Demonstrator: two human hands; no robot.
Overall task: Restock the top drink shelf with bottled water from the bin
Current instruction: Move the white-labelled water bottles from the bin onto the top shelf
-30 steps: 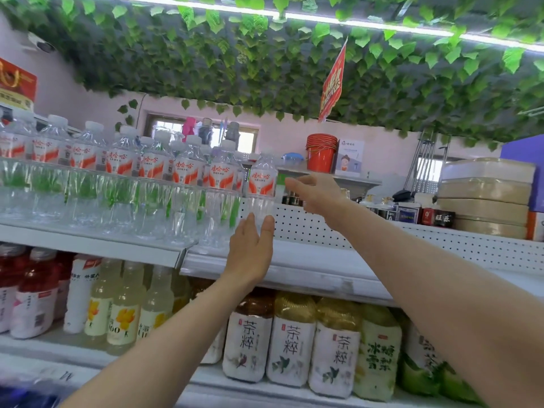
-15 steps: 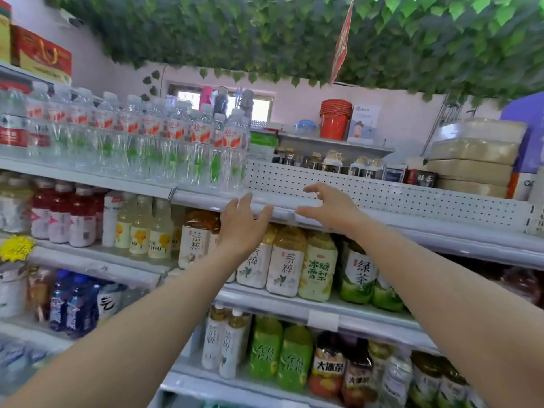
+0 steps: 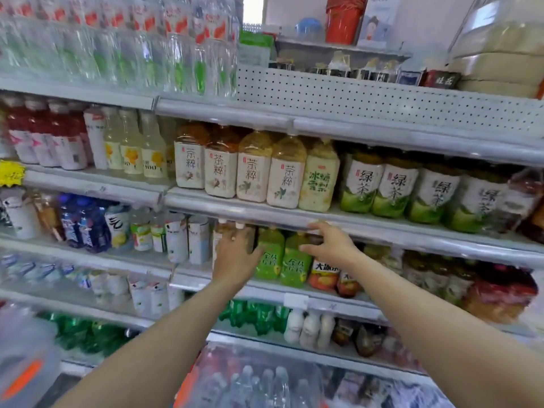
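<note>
Water bottles (image 3: 176,54) fill the left of the top shelf (image 3: 382,128); its right is bare. The left hand (image 3: 235,254) and right hand (image 3: 329,245) hover empty, fingers released, above the bin (image 3: 212,357).

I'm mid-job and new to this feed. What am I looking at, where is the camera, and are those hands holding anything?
No machine here: a person works with bare hands, and the one picture comes from a camera on their head, looking forward and down. The left hand and right hand are both open and hold nothing, out in front of the lower shelves. Water bottles fill the left part of the top shelf; its right part shows none. Spare water lies low in front.
</note>
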